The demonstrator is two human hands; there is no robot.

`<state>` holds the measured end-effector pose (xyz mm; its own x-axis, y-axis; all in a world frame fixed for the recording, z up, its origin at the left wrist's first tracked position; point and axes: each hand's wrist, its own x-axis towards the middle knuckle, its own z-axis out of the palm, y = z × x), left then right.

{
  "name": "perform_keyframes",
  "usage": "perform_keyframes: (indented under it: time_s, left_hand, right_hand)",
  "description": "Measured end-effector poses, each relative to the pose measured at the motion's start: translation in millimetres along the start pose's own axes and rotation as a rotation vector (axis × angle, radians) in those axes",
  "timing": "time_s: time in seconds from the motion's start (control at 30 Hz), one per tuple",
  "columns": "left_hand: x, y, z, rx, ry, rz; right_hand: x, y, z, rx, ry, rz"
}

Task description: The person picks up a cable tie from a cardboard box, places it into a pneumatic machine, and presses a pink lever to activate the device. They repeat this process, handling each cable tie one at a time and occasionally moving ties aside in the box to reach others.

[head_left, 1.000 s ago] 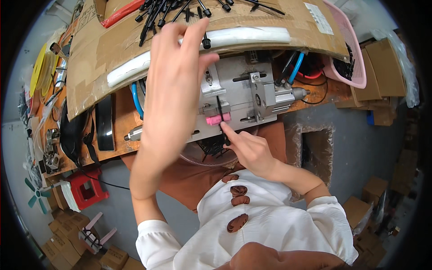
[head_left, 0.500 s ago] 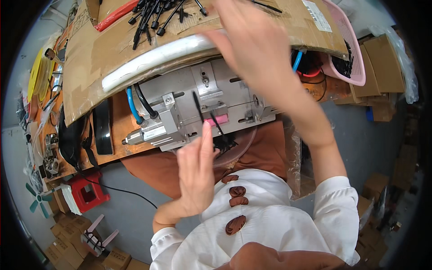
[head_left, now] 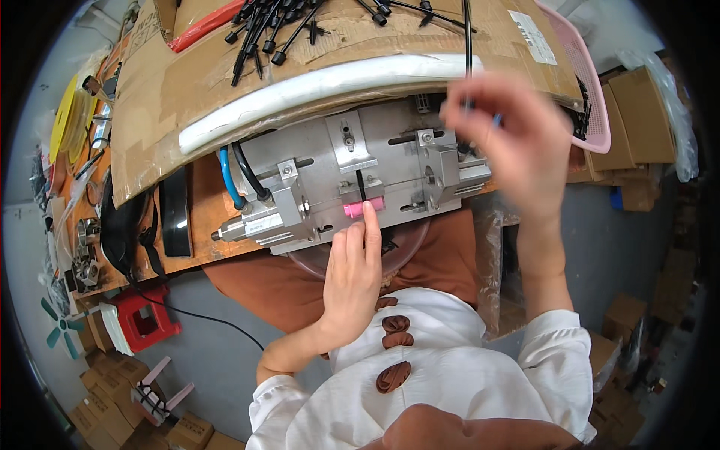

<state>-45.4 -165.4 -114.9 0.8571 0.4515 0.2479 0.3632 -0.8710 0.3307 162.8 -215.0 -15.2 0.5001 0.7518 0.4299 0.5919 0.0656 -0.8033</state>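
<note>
A metal fixture lies along the bench edge, with two end blocks facing each other. At its middle is a small pink block, and a thin black rod stands just behind it. My left hand reaches up from below, its index finger stretched out and touching the pink block beside the rod; the other fingers are partly bent. To the right, above the fixture's right end, my right hand is blurred and closed round a long black plastic stick that points away from me. Its lower end is hidden by the fingers.
Cardboard with a white padded edge overhangs the fixture. Several black capped sticks lie on it. A pink basket stands right; a clear bowl rests on my lap. A red stool is at lower left.
My right hand has come back from the cardboard toward the right, now with a black stick. My left hand has moved up and right onto the pink block. A blurred black stick left of it is gone.
</note>
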Motion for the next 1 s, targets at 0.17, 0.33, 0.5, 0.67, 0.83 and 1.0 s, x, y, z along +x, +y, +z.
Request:
perform_keyframes:
  time_s: [0.17,0.33,0.5,0.67,0.83,1.0]
  left_hand:
    - [74,-24,-63,-0.022,0.278,0.153]
    - [165,-80,-83,0.017,0.365,0.139]
    - [161,-86,-103,-0.193,0.094,0.126]
    - [116,-59,-105,-0.129,0.266,0.079]
    - [28,-22,-64,-0.142,0.289,0.018]
    - [-5,6,-3,-0.022,0.145,0.032]
  right_hand:
    - [-104,24,44,-0.308,-0.085,-0.295]
    - [-127,38,82,-0.274,-0.135,-0.238]
    - [-120,33,84,-0.328,-0.23,-0.216]
    - [-98,15,58,-0.458,-0.296,-0.226]
    - [33,-2,43,-0.804,0.119,-0.385]
    - [127,30,38,-0.858,-0.02,-0.359]
